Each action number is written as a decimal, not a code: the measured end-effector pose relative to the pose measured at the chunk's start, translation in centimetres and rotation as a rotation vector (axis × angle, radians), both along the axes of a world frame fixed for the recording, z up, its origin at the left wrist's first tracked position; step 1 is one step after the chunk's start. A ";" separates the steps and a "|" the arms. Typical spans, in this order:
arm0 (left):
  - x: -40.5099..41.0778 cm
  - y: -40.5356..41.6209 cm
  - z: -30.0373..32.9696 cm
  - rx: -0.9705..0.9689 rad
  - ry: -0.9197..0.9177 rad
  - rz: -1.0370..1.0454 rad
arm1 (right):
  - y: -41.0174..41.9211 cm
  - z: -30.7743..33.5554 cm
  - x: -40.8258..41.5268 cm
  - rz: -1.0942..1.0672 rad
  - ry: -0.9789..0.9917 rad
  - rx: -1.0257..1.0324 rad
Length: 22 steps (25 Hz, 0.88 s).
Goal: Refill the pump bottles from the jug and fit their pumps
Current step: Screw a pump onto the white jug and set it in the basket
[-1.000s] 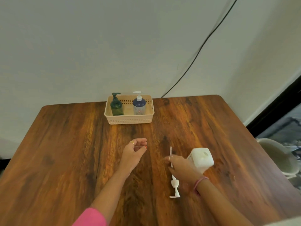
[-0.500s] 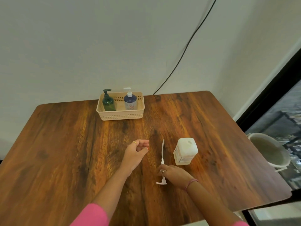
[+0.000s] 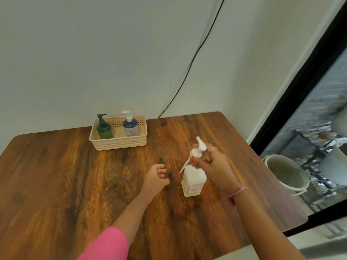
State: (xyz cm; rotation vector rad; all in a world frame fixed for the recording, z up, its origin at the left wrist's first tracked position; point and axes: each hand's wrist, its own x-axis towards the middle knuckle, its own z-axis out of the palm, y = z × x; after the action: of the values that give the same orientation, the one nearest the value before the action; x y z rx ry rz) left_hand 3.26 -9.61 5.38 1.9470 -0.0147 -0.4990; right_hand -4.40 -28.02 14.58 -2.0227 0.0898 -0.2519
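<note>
A white square bottle [image 3: 193,182] stands upright on the wooden table [image 3: 75,184], right of centre. My right hand [image 3: 210,164] grips a white pump [image 3: 199,147] by its collar just above the bottle's mouth; the pump's tube slants down past the bottle's left shoulder. My left hand [image 3: 155,178] rests on the table to the left of the bottle, fingers loosely curled, holding nothing. At the back, a beige basket [image 3: 118,144] holds a green pump bottle [image 3: 104,128] and a blue pump bottle [image 3: 130,125], both with pumps on. No jug is in view.
A black cable [image 3: 193,59] runs down the wall behind the table. Off the table's right edge, on the floor, sits a white bucket [image 3: 285,172] of murky liquid by a dark-framed glass door.
My right hand picked the white pump up off the table and lifted it over the white bottle. The left hand stayed put. The camera has swung to the right.
</note>
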 end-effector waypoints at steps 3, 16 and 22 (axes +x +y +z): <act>-0.5 -3.0 -0.6 0.097 0.041 -0.257 | -1.3 1.8 1.1 -0.116 -0.088 0.168; -0.3 -6.1 -3.4 0.022 -0.161 -0.295 | -2.4 5.0 3.3 -0.254 -0.285 0.066; -0.2 -2.5 -0.8 -0.093 -0.144 -0.113 | -0.9 9.0 4.3 -0.228 -0.373 0.088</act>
State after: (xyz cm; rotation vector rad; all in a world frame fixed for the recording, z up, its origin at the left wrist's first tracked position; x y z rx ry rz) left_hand 3.01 -12.07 4.59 1.8939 -0.2367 -0.4238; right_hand -0.11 -28.90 23.61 -1.8458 0.0944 -0.7513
